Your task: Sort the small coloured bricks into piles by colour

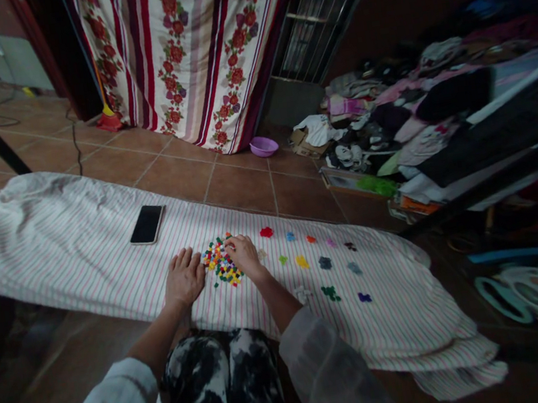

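Note:
A mixed pile of small colored pieces (225, 275) lies on the striped cloth (108, 273) in front of me. My left hand (184, 276) rests flat at the pile's left edge, fingers stretched out and holding nothing. Over the pile's right side, my right hand (245, 253) has its fingertips drawn together; whatever they pinch is too small to make out. Single-color groups are spread to the right: red pieces (266, 232), yellow pieces (302, 262), dark green pieces (330, 293), purple pieces (364, 297), dark grey-blue pieces (325, 262) and several others.
A phone (147, 224) lies on the cloth to the left. Beyond the cloth, a floral curtain (176, 54) hangs above the tiled floor, with a purple basin (263, 146) by its foot. Heaped clothes (404, 93) fill the right side, near a black bar (451, 204).

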`<state>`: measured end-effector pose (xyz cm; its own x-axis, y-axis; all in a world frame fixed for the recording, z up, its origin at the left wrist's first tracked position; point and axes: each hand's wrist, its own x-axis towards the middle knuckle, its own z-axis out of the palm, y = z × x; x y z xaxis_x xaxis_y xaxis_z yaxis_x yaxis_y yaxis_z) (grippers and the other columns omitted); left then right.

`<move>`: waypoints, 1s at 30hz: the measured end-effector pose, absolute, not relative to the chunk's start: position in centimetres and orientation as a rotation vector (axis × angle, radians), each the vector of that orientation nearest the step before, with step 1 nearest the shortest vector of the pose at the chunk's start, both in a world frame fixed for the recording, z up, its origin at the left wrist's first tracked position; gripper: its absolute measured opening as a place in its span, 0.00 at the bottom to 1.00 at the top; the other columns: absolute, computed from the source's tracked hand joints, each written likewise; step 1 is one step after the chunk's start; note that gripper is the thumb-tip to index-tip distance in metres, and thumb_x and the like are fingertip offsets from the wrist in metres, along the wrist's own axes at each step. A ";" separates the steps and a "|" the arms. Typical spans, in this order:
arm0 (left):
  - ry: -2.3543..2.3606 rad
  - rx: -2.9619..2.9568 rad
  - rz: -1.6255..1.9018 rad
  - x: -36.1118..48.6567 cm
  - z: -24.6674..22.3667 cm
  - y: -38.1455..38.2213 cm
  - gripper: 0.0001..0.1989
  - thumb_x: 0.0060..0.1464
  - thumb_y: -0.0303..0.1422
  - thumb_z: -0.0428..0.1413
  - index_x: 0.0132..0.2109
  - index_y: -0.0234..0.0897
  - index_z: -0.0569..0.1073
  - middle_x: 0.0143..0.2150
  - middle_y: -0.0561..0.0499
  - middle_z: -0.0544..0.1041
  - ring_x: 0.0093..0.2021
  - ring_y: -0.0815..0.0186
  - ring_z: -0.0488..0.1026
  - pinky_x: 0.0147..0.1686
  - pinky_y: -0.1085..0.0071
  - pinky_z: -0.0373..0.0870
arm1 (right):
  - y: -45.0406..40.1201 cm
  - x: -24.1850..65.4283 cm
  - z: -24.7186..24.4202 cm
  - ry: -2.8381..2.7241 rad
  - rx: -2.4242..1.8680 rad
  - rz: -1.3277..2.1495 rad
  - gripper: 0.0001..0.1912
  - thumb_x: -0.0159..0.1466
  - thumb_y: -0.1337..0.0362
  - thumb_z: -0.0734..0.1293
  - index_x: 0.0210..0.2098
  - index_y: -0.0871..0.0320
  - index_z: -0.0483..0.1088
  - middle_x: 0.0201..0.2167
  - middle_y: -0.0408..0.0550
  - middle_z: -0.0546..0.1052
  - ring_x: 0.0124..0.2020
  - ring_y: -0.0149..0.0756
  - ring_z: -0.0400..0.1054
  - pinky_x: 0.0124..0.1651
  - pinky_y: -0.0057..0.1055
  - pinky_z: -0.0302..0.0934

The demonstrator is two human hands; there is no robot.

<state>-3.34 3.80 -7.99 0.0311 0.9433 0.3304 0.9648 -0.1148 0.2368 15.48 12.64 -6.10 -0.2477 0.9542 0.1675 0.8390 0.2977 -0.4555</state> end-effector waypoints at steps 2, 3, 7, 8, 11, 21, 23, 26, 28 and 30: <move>-2.051 -2.209 -0.649 -3.4 -8.1 3.8 0.22 0.64 0.38 0.42 0.57 0.36 0.72 0.63 0.38 0.70 0.67 0.52 0.63 0.64 0.54 0.57 | 12.6 15.6 -6.1 -2.166 -1.579 0.377 0.08 0.64 0.67 0.66 0.40 0.54 0.77 0.40 0.49 0.78 0.46 0.41 0.68 0.52 0.34 0.58; -2.047 -2.208 -0.653 -3.4 -8.1 3.8 0.22 0.64 0.38 0.42 0.57 0.36 0.72 0.63 0.39 0.71 0.67 0.52 0.63 0.64 0.54 0.57 | 12.6 15.7 -6.2 -2.165 -1.567 0.380 0.08 0.64 0.67 0.65 0.40 0.54 0.77 0.40 0.48 0.79 0.45 0.40 0.68 0.52 0.34 0.58; -2.024 -2.211 -0.649 -3.5 -8.2 3.8 0.22 0.64 0.38 0.42 0.57 0.36 0.72 0.63 0.39 0.71 0.67 0.52 0.63 0.64 0.54 0.57 | 12.2 15.9 -6.2 -2.128 -1.544 0.412 0.10 0.63 0.70 0.64 0.41 0.54 0.75 0.39 0.46 0.80 0.43 0.38 0.71 0.50 0.33 0.60; -2.018 -2.217 -0.641 -3.5 -8.2 3.8 0.22 0.64 0.38 0.42 0.57 0.36 0.72 0.63 0.39 0.70 0.67 0.52 0.63 0.64 0.54 0.57 | 12.0 15.9 -6.2 -2.113 -1.549 0.426 0.10 0.63 0.70 0.64 0.41 0.54 0.74 0.38 0.45 0.80 0.42 0.38 0.71 0.49 0.33 0.61; -2.004 -2.251 -0.608 -3.6 -8.2 3.7 0.22 0.64 0.38 0.42 0.57 0.35 0.72 0.64 0.38 0.70 0.67 0.51 0.62 0.64 0.52 0.57 | 11.3 16.1 -6.2 -2.070 -1.572 0.478 0.09 0.63 0.70 0.64 0.40 0.54 0.73 0.37 0.45 0.80 0.40 0.37 0.72 0.45 0.31 0.62; -1.986 -2.288 -0.615 -3.9 -8.3 3.7 0.23 0.64 0.37 0.42 0.57 0.31 0.73 0.64 0.34 0.69 0.67 0.47 0.61 0.64 0.50 0.57 | 8.3 17.3 -5.9 -1.991 -1.529 0.460 0.07 0.61 0.70 0.64 0.37 0.53 0.71 0.36 0.45 0.78 0.43 0.38 0.70 0.51 0.34 0.61; -1.975 -2.293 -0.609 -3.9 -8.3 3.7 0.23 0.64 0.37 0.42 0.57 0.31 0.73 0.63 0.34 0.69 0.67 0.47 0.61 0.64 0.50 0.57 | 7.5 17.9 -6.1 -1.979 -1.483 0.442 0.08 0.60 0.71 0.64 0.37 0.53 0.71 0.36 0.45 0.78 0.42 0.38 0.70 0.52 0.35 0.60; -1.962 -2.285 -0.619 -4.0 -8.4 3.8 0.23 0.64 0.37 0.43 0.57 0.31 0.72 0.63 0.34 0.70 0.67 0.48 0.62 0.63 0.50 0.57 | 6.5 19.4 -6.5 -1.912 -1.450 0.379 0.08 0.59 0.70 0.63 0.35 0.53 0.72 0.36 0.45 0.78 0.41 0.39 0.69 0.54 0.37 0.60; -1.954 -2.280 -0.625 -4.0 -8.5 3.7 0.22 0.64 0.37 0.43 0.57 0.32 0.72 0.63 0.35 0.70 0.66 0.48 0.62 0.63 0.50 0.57 | 5.9 21.0 -6.7 -1.837 -1.451 0.336 0.09 0.59 0.70 0.62 0.35 0.54 0.72 0.36 0.47 0.77 0.39 0.39 0.69 0.52 0.37 0.61; -1.946 -2.280 -0.622 -4.0 -8.4 3.7 0.22 0.64 0.37 0.43 0.57 0.32 0.72 0.63 0.35 0.70 0.66 0.47 0.62 0.62 0.50 0.58 | 5.3 22.9 -6.6 -1.769 -1.460 0.300 0.09 0.58 0.69 0.61 0.35 0.55 0.73 0.34 0.48 0.77 0.37 0.39 0.69 0.49 0.36 0.63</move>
